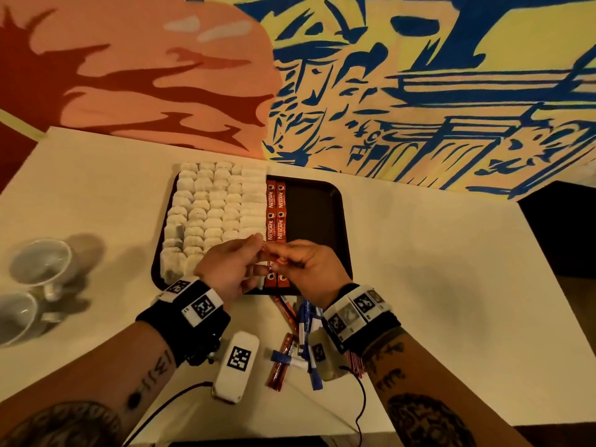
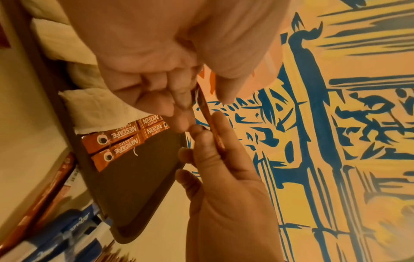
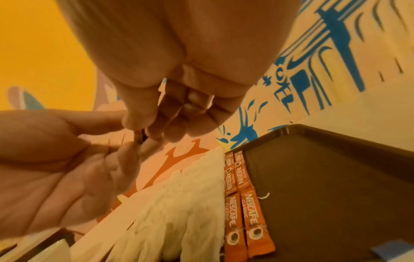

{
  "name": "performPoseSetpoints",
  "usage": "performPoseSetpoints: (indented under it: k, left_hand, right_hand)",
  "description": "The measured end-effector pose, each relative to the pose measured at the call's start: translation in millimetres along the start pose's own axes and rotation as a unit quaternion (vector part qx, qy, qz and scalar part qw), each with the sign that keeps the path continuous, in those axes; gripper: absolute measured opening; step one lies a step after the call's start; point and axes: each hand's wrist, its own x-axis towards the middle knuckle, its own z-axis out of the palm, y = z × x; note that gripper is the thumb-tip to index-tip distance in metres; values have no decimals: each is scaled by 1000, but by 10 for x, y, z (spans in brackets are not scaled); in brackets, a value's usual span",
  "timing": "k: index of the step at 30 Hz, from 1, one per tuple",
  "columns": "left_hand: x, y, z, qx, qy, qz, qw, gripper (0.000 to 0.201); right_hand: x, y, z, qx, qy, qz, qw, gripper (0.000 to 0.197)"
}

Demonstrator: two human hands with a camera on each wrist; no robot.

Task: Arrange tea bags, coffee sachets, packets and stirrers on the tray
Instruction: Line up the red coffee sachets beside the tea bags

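Observation:
A dark tray (image 1: 312, 214) lies on the white table. Rows of white tea bags (image 1: 209, 208) fill its left part, and two columns of orange Nescafe sachets (image 1: 275, 208) lie beside them. The tray's right part is bare. Above the tray's near edge both hands hold one orange coffee sachet (image 1: 273, 254) between them. My left hand (image 1: 246, 253) pinches its left end, and my right hand (image 1: 290, 259) pinches the other. The left wrist view shows this sachet (image 2: 206, 109) edge-on between the fingers. Only its end (image 3: 140, 137) shows in the right wrist view.
Loose brown sachets (image 1: 280, 366) and blue packets (image 1: 304, 317) lie on the table under my wrists, with red stirrers (image 1: 354, 362) beneath the right one. A white device (image 1: 237, 366) with a cable lies near them. Two white cups (image 1: 38, 266) stand at the far left.

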Motion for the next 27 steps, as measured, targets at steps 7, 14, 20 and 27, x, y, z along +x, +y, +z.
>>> performPoseSetpoints:
  k: [7,14,20,27]
  left_hand:
    - [25,-108,-35,70,45,41,996,15]
    - [4,-236,-4,195,23,73,978,4]
    - [100,-226,-257,169,72,56,981,7]
    - [117,-310,-696,176,128,28,976,12]
  right_hand:
    - [-166,97,-15,9,-4,50,999,12]
    - [-103,299,126,83,11,165,983,12]
    - [172,463,86,83,79,221,969,16]
    - [619,773,209,-5,79,300,951,25]
